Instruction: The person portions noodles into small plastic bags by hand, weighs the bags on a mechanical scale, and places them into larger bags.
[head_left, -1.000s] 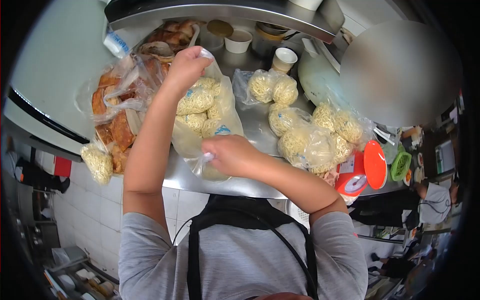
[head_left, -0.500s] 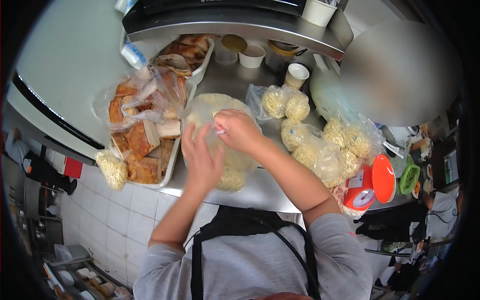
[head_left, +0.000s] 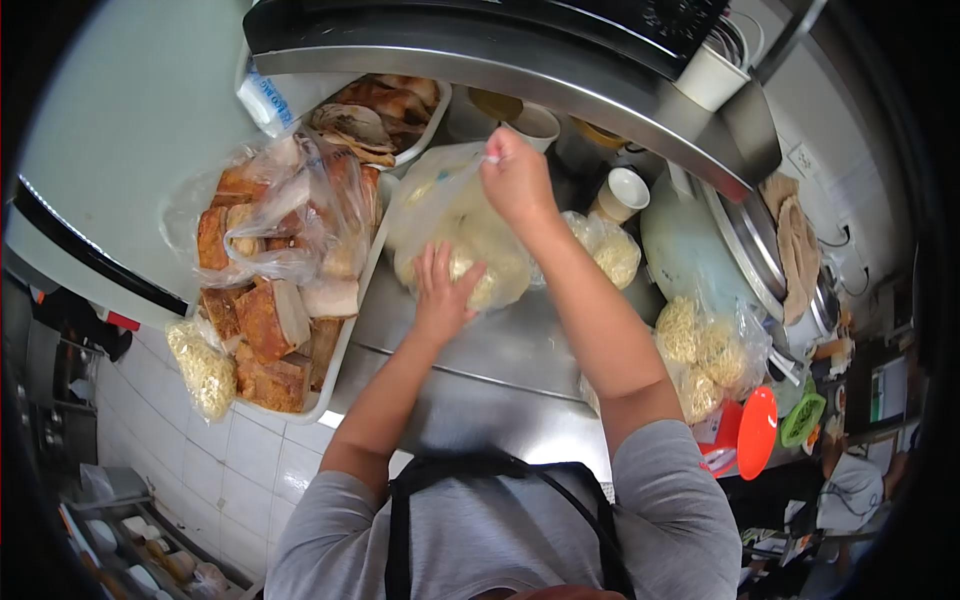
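Metal worktop (head_left: 480, 345) above a pale tiled floor (head_left: 235, 450) bears two white trays (head_left: 347, 335) of meat, one red scale (head_left: 725, 425) and, near its middle, one large plastic bag of noodles (head_left: 455, 215). The right hand (head_left: 517, 180) has its fingers closed on the bag's top; the left hand (head_left: 442, 295), fingers spread, touches its side.

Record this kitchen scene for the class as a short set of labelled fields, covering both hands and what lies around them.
Left hand: spread open against the bag's side
Right hand: closed on the gathered top
Bag: translucent plastic, pale bundles showing through
Surface: metal counter
Left side: white tray of browned meat chunks, partly under clear plastic
Right side: bagged noodles, red round disc
Behind: white cup
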